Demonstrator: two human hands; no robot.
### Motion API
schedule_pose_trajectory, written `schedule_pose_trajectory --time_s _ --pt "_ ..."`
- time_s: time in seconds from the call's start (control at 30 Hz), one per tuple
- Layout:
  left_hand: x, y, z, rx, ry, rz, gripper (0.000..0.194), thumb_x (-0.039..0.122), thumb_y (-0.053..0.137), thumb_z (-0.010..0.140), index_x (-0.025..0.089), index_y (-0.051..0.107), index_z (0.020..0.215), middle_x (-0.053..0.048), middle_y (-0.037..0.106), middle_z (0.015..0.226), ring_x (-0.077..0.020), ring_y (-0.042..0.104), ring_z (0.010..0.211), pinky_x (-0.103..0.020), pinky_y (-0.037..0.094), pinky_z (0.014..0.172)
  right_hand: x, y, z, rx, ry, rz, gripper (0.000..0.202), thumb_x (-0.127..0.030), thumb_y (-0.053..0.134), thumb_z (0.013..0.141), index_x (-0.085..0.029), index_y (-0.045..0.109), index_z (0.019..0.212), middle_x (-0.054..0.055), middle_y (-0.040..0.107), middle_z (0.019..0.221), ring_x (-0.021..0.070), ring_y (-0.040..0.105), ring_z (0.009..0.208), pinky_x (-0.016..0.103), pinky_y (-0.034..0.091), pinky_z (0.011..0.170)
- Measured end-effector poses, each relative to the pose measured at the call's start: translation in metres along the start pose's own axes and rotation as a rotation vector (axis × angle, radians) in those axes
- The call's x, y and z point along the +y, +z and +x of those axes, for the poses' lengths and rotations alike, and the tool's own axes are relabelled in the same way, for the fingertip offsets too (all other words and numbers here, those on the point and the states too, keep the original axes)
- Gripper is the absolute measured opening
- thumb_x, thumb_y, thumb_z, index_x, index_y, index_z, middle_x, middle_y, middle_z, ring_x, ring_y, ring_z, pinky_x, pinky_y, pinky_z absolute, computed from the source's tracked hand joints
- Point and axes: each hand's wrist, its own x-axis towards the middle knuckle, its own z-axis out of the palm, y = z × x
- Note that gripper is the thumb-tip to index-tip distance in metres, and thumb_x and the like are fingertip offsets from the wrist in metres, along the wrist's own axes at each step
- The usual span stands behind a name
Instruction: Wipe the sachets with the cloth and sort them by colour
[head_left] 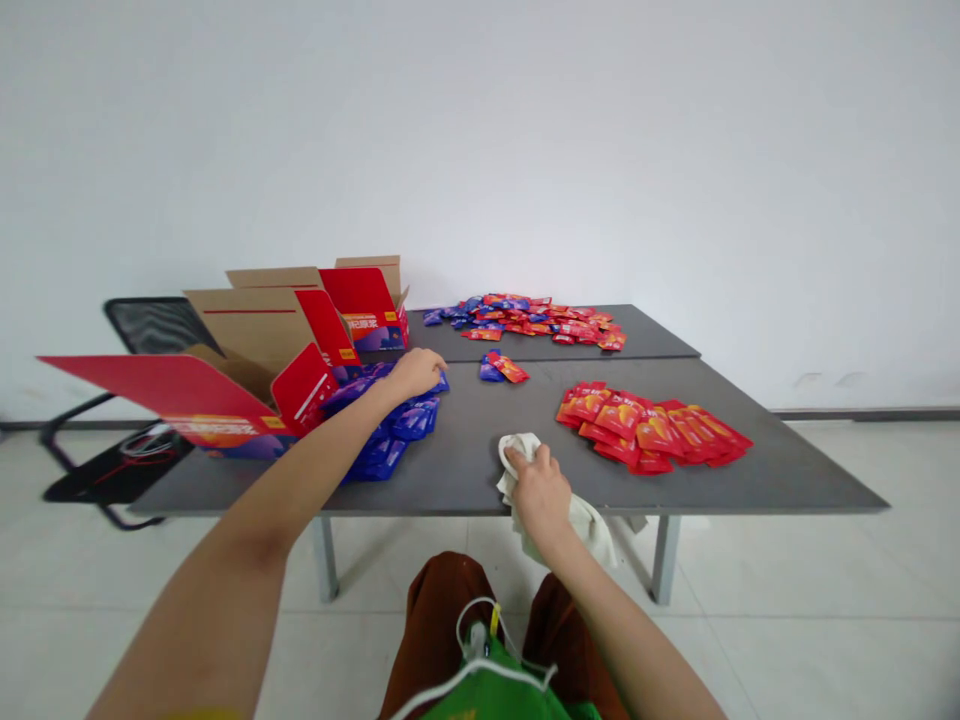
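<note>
My left hand (418,373) reaches over the far end of the blue sachets (386,455), which lie in overlapping rows. Its fingers are curled down at a blue sachet (442,382) on the pile's far right edge, and the fingertips are partly hidden. A crumpled white cloth (592,530) is bunched under my right hand (541,492), whose fingers are closed on it at the table's front edge. Part of the cloth hangs down over that edge. To the right of this hand, red sachets (652,430) lie fanned out in overlapping rows.
Open red cartons (225,400) stand along the table's left side, flaps up. Mixed red and blue sachets (540,320) are heaped at the back. A few sachets (504,368) lie mid-table (465,430). A black chair (112,470) is at the left, a wall behind.
</note>
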Motion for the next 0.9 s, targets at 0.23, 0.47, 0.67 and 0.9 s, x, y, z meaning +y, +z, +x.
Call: schedule_pose_trajectory --time_s 0.23,0.47,0.67,0.9 --pt "0.060 0.052 0.107 -0.018 -0.027 -0.077 0.041 0.031 0.045 0.086 0.013 0.067 0.116 -0.014 0.065 0.122 -0.0242 0.056 0.116 -0.032 0.041 0.098 0.000 -0.002 0.000 -0.008 0.018 0.075 0.042 -0.020 0.038 0.096 -0.042 0.050 0.130 0.009 0.050 0.107 0.0227 0.054 0.092 0.032 0.044 0.072" --pt "0.133 0.134 0.113 -0.041 0.202 -0.079 0.053 0.029 0.038 0.091 0.004 0.045 0.138 -0.019 0.032 0.152 -0.0280 0.020 0.143 -0.045 0.014 0.115 0.001 0.000 0.002 -0.002 0.044 0.118 0.039 -0.023 0.039 0.096 -0.041 0.054 0.126 0.009 0.051 0.107 0.0244 0.054 0.092 0.033 0.046 0.072" --pt "0.139 0.147 0.079 -0.100 0.260 -0.068 0.056 0.026 0.029 0.094 0.001 0.034 0.144 -0.020 0.024 0.154 -0.0293 0.015 0.145 -0.044 0.010 0.116 0.004 0.003 0.002 0.033 0.026 0.127 0.042 -0.020 0.037 0.095 -0.042 0.055 0.126 0.008 0.051 0.103 0.0230 0.055 0.089 0.032 0.045 0.072" --pt "0.103 0.102 -0.027 -0.320 0.523 -0.108 0.049 0.028 0.035 0.095 0.013 0.043 0.141 -0.014 0.032 0.152 -0.0254 0.026 0.142 -0.043 0.022 0.113 0.019 -0.002 -0.011 0.100 -0.080 0.369 0.075 -0.002 0.043 0.075 -0.035 0.041 0.141 0.005 0.050 0.107 0.0178 0.056 0.088 0.026 0.045 0.078"
